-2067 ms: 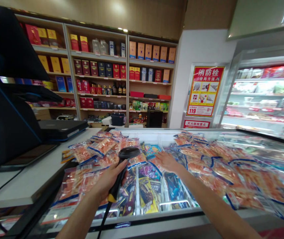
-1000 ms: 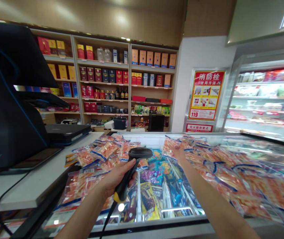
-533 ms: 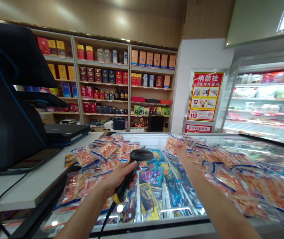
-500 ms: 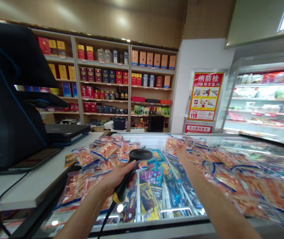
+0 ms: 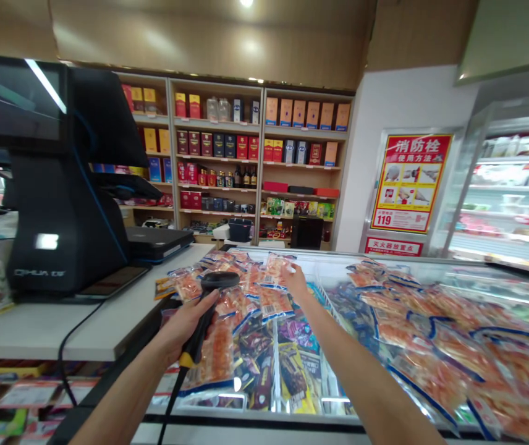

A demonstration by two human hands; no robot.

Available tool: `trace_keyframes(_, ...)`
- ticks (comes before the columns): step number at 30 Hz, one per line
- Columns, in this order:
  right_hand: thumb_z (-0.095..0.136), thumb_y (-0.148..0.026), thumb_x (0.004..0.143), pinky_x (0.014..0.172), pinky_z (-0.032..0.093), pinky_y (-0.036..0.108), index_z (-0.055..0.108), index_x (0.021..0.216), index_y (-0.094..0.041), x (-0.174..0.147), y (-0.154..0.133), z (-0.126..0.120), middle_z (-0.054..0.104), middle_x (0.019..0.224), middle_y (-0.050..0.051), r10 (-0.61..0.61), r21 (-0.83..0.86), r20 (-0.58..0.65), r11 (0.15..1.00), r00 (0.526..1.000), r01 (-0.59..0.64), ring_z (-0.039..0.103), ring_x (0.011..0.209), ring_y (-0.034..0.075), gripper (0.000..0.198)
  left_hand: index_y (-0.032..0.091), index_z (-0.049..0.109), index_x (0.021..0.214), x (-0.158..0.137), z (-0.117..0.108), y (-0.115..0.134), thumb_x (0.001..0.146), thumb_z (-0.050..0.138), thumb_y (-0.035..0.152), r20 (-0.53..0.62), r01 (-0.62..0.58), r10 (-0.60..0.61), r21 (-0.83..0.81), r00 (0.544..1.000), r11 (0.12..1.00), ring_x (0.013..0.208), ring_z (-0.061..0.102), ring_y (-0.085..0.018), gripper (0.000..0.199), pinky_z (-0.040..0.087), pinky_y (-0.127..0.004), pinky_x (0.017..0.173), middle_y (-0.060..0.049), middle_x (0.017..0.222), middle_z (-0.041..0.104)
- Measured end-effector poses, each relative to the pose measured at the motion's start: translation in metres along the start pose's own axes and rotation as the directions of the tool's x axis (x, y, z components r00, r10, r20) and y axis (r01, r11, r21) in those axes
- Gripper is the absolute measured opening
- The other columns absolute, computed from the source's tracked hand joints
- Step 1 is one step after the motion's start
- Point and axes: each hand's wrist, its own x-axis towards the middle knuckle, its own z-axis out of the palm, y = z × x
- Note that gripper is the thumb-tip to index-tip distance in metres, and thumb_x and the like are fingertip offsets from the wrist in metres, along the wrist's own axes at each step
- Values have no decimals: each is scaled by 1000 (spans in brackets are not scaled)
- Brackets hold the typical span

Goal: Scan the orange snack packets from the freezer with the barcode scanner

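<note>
While our left hand [image 5: 181, 321] stays out of it, fingers wrapped tight around the handle of the black barcode scanner [image 5: 209, 306], our right hand [image 5: 295, 279] reaches out over the chest freezer [image 5: 292, 420] and pinches the edge of one orange snack packet [image 5: 276, 267], lifting it clear of the glass near the freezer's far left corner. We cannot tell exactly how the fingers lie under the packet, only that thumb and fingers are closed on it. The scanner's head sits above the freezer's left end, its yellow-banded grip low in our fist and its cord dropping toward the freezer's near edge. On top of the freezer's glass lid lie two spreads of clear bags with orange contents and blue trim: one heap of packets [image 5: 227, 290] at the left end, just beneath the scanner and the held packet, and a wider spread of packets [image 5: 435, 334] across the right half. Between them the glass is bare, and through it we see the freezer's inner wire-divided bins holding upright frozen-treat wrappers [image 5: 292, 364] in purple, yellow and blue. Left of the freezer stands a white counter [image 5: 37, 327] with a black register terminal [image 5: 65, 204] on it. Beyond the freezer's far side rise wooden shelves [image 5: 259, 154] stocked with red, yellow and orange boxes and some bottles, and to the freezer's right an open chiller [image 5: 515, 191] carries pale trays.
</note>
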Motion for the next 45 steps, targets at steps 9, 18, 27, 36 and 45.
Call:
trace_keyframes(9, 45, -36, 74, 92, 25, 46, 16, 132, -20, -31, -25, 32, 11, 138, 12, -301, -710, 7, 670, 954, 217, 21, 122, 28, 67, 16, 45, 62, -5, -14, 1, 59, 59, 50, -42, 54, -55, -9, 998, 998, 32, 42, -7, 36, 33, -18, 29, 4, 43, 47)
trace_keyframes(18, 22, -50, 81, 91, 12, 60, 29, 127, -32, -19, -10, 37, 20, 138, 2, -55, -789, 280, 556, 958, 262, 11, 124, 33, 49, 16, 46, 66, -6, 10, 3, 64, 57, 47, 35, 26, -24, -42, 999, 999, 36, 44, -6, 33, 34, -15, 32, 3, 47, 50)
trace_keyframes(27, 16, -54, 80, 91, 19, 55, 20, 130, -27, -11, -16, -39, 15, 138, 8, -82, -787, 144, 594, 986, 164, 13, 125, 29, 57, 16, 47, 71, -1, 55, -7, 65, 55, 48, 216, 33, -33, 4, 976, 999, 37, 44, -6, 33, 34, -16, 35, 3, 50, 51)
trace_keyframes(36, 51, -23, 68, 87, 23, 57, 47, 115, -16, -14, 25, -193, 39, 125, 16, -111, -982, -110, 167, 988, -90, 31, 114, 36, 48, 17, 45, 67, 4, 90, -16, 64, 54, 51, 359, 23, -34, 35, 933, 999, 38, 44, -6, 36, 33, -16, 36, 3, 50, 51)
trace_keyframes(45, 36, -13, 79, 94, 8, 54, 60, 97, -26, -15, 21, -190, 58, 105, 6, -302, -942, 163, 236, 939, 239, 43, 106, 25, 33, 17, 46, 73, 6, 94, -14, 66, 54, 48, 338, 71, -79, 36, 938, 997, 37, 45, -6, 34, 34, -16, 35, 4, 49, 50)
